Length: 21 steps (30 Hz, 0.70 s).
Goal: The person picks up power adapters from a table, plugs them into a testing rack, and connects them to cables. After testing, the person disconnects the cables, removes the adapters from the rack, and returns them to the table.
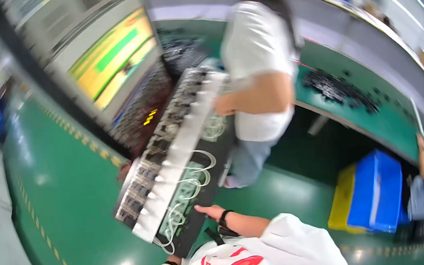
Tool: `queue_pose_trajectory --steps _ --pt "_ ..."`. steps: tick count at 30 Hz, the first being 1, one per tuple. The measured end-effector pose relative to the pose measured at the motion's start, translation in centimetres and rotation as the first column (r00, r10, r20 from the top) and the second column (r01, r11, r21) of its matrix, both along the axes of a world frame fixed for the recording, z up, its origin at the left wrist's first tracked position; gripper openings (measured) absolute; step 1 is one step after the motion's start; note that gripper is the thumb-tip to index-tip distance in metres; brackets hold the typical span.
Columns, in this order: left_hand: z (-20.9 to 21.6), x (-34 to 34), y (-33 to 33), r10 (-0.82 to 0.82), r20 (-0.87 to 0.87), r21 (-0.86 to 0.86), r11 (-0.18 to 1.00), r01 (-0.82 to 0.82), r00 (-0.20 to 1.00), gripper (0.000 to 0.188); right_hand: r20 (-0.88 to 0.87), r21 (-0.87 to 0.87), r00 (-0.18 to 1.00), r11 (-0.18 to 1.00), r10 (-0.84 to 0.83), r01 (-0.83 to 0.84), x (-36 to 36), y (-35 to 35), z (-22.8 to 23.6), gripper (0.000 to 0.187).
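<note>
A long black tray bearing circuit modules, a pale metal strip and looped white cables slants between the person and a white-shirted co-worker. The right hand's thumb touches its edge, fingers hidden; the left hand is mostly hidden by the near end. I cannot tell how closed either grip is.
</note>
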<state>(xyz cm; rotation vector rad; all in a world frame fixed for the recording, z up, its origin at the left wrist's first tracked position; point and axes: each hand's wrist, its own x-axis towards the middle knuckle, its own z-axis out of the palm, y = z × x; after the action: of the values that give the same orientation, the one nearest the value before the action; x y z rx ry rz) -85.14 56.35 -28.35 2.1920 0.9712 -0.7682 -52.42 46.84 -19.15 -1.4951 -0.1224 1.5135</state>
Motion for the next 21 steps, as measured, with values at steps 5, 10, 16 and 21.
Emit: queue_pose_trajectory --steps 5,10,16,21 --pt "-2.1 -1.8 1.1 -0.131 0.213 -0.114 0.981 0.158 0.968 0.043 0.484 -0.02 0.865 0.99 0.13 -0.138 -0.6 -4.4 1.3 0.079" --pt "-2.7 -2.4 -1.8 -0.355 0.066 0.075 0.934 0.35 0.932 0.028 0.564 -0.561 0.634 0.809 0.529 -0.177 -3.9 -15.9 -4.7 0.046" --pt "-2.0 -3.6 -8.5 -0.223 -0.168 -0.341 0.927 0.155 0.96 0.032 0.369 -0.766 0.674 0.62 0.64 -0.17 -7.4 -31.8 -6.4 0.043" --pt "-4.1 -2.4 -12.0 -0.653 0.118 -0.102 0.742 0.663 0.748 0.036 0.507 -0.71 0.8 0.682 0.32 0.177 -4.1 -33.9 -3.4 0.037"
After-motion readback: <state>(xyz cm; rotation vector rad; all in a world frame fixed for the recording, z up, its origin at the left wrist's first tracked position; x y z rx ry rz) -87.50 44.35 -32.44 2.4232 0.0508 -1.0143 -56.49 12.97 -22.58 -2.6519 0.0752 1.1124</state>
